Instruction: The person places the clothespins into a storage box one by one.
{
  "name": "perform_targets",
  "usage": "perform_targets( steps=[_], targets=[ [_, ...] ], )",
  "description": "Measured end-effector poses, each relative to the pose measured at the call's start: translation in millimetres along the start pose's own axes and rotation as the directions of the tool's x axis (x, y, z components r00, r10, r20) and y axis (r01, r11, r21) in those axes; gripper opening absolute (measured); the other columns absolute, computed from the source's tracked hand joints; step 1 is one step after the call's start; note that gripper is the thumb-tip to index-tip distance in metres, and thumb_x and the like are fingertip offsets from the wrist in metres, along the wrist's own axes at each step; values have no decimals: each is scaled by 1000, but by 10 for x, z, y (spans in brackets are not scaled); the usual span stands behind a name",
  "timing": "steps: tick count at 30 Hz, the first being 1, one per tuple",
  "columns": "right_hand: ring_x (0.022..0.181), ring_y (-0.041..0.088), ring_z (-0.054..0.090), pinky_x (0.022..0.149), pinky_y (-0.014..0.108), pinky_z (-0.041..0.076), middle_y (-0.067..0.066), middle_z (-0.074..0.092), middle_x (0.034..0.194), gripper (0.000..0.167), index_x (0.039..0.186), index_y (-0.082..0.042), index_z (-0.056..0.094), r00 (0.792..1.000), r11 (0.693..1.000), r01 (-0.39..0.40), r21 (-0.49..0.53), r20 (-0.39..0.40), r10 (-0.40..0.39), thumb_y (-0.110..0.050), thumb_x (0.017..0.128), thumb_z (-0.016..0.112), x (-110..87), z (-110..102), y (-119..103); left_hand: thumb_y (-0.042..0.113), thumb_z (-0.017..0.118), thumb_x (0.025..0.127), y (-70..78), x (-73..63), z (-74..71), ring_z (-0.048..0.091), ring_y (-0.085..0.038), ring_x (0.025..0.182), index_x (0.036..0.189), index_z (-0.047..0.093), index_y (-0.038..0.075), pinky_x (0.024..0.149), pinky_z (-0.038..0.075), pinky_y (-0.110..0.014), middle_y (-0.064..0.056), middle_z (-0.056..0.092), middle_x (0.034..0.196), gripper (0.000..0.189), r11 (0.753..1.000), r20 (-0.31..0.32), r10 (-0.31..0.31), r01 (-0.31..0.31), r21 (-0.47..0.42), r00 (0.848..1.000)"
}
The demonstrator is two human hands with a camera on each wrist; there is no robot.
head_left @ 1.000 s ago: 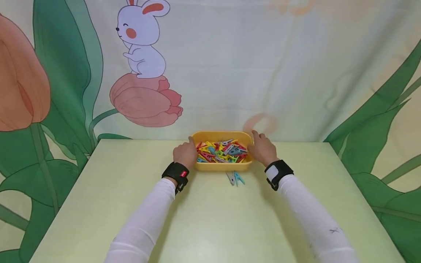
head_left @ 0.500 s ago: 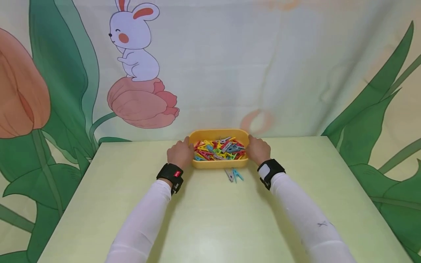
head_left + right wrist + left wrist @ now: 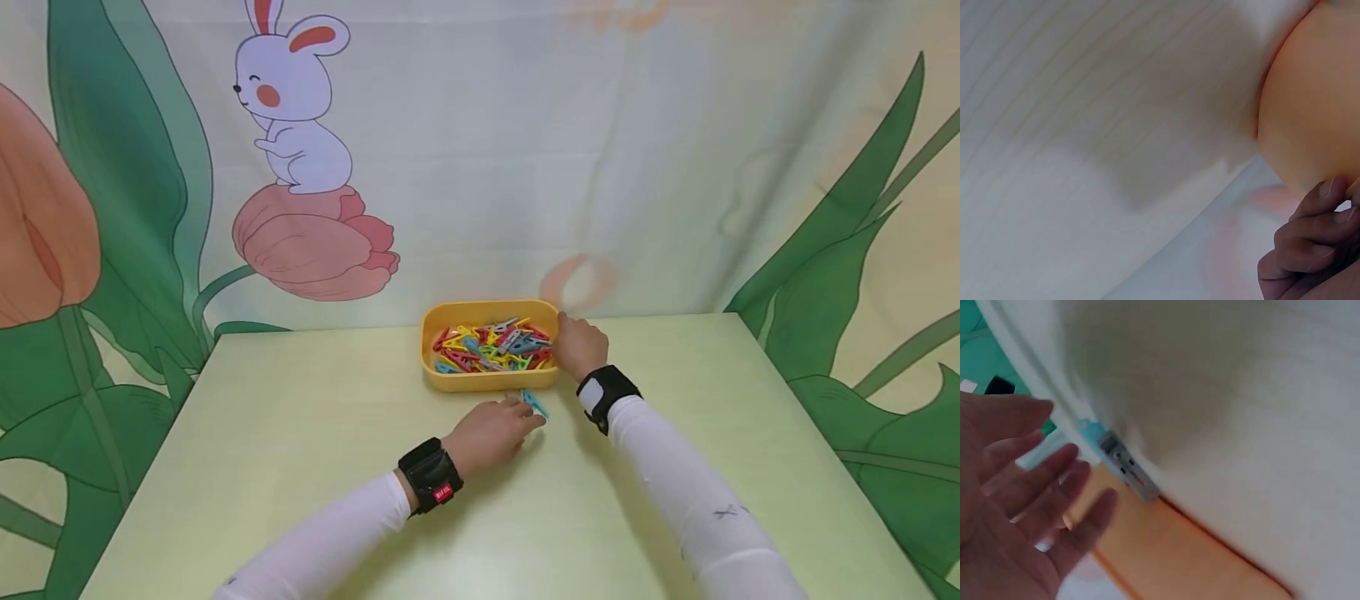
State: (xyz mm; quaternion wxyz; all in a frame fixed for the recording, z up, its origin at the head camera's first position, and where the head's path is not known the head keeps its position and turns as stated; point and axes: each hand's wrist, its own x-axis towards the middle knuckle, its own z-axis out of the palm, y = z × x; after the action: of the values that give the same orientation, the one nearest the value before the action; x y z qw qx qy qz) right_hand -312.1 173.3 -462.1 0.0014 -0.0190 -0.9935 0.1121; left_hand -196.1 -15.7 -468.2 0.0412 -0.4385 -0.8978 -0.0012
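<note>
A yellow plastic basket [image 3: 491, 382] holding several colourful clothespins [image 3: 495, 346] stands at the table's back edge. My right hand [image 3: 581, 346] grips its right end; in the right wrist view curled fingers [image 3: 1316, 219] meet the basket wall. In front of the basket my left hand [image 3: 491, 435] reaches over the table, fingers spread and holding nothing. Just beyond its fingertips a blue clothespin [image 3: 535, 403] lies on the table. The left wrist view also shows a grey clothespin [image 3: 1129, 465] beside the blue one; in the head view the left hand mostly hides it.
The pale yellow table [image 3: 637, 533] extends around the basket. Right behind its back edge hangs a cloth backdrop [image 3: 465, 167] printed with a rabbit, tulips and leaves.
My left hand has let go of the basket's left end and moved right and toward me, to the loose clothespins. The right hand stays on the basket; the head view has shifted slightly.
</note>
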Motion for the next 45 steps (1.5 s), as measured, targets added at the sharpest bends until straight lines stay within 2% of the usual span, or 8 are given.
perform_targets(
  steps=[7, 14, 18, 26, 32, 35, 39, 45],
  targets=[
    [86, 34, 69, 75, 48, 59, 18, 71, 103, 44, 138, -9, 53, 1000, 1000, 5, -23, -2, -5, -19, 95, 57, -10, 26, -48, 15, 61, 96, 26, -2, 133, 59, -21, 113, 129, 64, 21, 87, 56, -34, -4, 63, 122, 33, 998, 28, -51, 50, 41, 998],
    [83, 35, 69, 72, 49, 58, 18, 72, 102, 43, 134, -7, 55, 999, 1000, 17, -20, -35, -18, -20, 93, 60, 7, 58, -40, 10, 64, 93, -14, 8, 115, 58, -13, 87, 97, 74, 19, 69, 48, -22, 4, 69, 95, 15, 991, 7, 118, -118, 62, 993],
    [82, 35, 69, 69, 48, 58, 18, 72, 100, 41, 132, -6, 56, 999, 999, 30, -33, -35, -31, -21, 94, 59, 16, 100, -39, 6, 65, 92, -27, -10, -25, 58, -11, 90, 95, 75, 18, 74, 50, -21, 5, 69, 96, 16, 989, -25, 151, -151, 10, 988],
    [76, 36, 69, 67, 48, 58, 18, 72, 94, 35, 124, -5, 59, 996, 998, 48, -46, -68, -51, -19, 92, 60, 25, 72, -13, 13, 67, 92, -466, 220, -569, 62, -20, 106, 116, 70, 18, 91, 55, -34, -1, 70, 116, 24, 996, -204, -91, 93, -2, 975],
    [80, 35, 68, 72, 48, 58, 18, 72, 100, 41, 130, -6, 56, 1000, 999, 7, -44, -27, -8, -21, 92, 63, 16, 67, -3, 19, 67, 90, -914, 422, -278, 60, -24, 117, 135, 59, 16, 98, 53, -40, -5, 63, 131, 46, 938, -114, -332, 314, -149, 936],
    [81, 35, 68, 74, 48, 59, 18, 72, 101, 45, 133, -6, 54, 1000, 999, 9, -51, -4, -9, -22, 93, 63, 5, 74, -7, 30, 64, 92, -941, 432, -187, 49, -28, 134, 144, 50, 18, 110, 43, -45, -6, 54, 145, 55, 921, -85, -359, 338, -191, 930],
    [80, 35, 69, 72, 48, 59, 18, 72, 98, 43, 131, -5, 56, 999, 997, 36, -68, -38, -38, -23, 93, 63, -9, 51, -9, 35, 60, 92, -789, 420, -245, 41, -27, 141, 146, 47, 19, 116, 36, -45, -5, 48, 150, 58, 959, -146, -254, 230, -163, 956],
    [74, 37, 69, 64, 48, 58, 20, 72, 93, 36, 124, -3, 59, 994, 996, 66, -66, -86, -72, -21, 92, 61, -20, 22, 5, 20, 63, 90, -327, 365, -277, 57, -19, 118, 129, 61, 15, 102, 49, -34, -3, 61, 129, 40, 995, -182, 64, -78, -70, 981]
  ],
)
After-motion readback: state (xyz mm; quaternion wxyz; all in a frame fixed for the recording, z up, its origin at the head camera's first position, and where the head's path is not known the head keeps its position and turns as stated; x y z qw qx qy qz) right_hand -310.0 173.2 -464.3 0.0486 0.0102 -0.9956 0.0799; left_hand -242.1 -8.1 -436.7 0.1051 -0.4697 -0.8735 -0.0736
